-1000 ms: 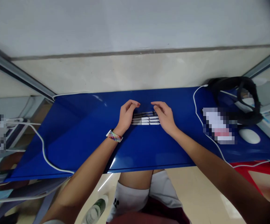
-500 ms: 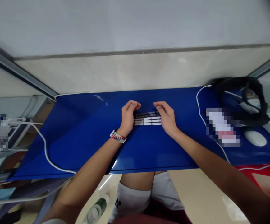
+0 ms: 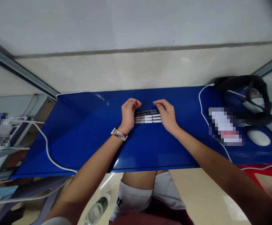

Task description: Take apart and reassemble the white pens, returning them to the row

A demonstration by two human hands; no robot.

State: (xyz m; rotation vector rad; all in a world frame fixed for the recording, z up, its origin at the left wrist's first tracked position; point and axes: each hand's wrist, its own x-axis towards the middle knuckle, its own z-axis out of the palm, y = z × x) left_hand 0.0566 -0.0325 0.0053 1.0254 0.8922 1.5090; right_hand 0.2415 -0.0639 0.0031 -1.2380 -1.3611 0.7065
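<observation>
Several slim pens (image 3: 148, 118), white ones nearer me and dark ones behind, lie side by side on the blue table (image 3: 86, 131). My left hand (image 3: 128, 115) stands on its edge at their left ends, palm inward, fingers curved. At the right ends, my right hand (image 3: 167, 115) mirrors it, with its palm and thumb against the pens. Both hands flank the row, and the fingertips of the two hands are apart. The pens' ends are partly hidden by the palms. A colourful band (image 3: 119, 134) circles my left wrist.
At the right lie a blurred-out item (image 3: 226, 126), a white mouse (image 3: 258, 137) and a black headband-like device (image 3: 259, 117). White cables (image 3: 47, 143) cross both sides. A bottle (image 3: 98, 207) stands on the floor below; a wall rises behind the table.
The dark pens behind the white ones lie more evenly in line with them. Both hands keep nearly the same pose at the ends. The whole view has shifted slightly.
</observation>
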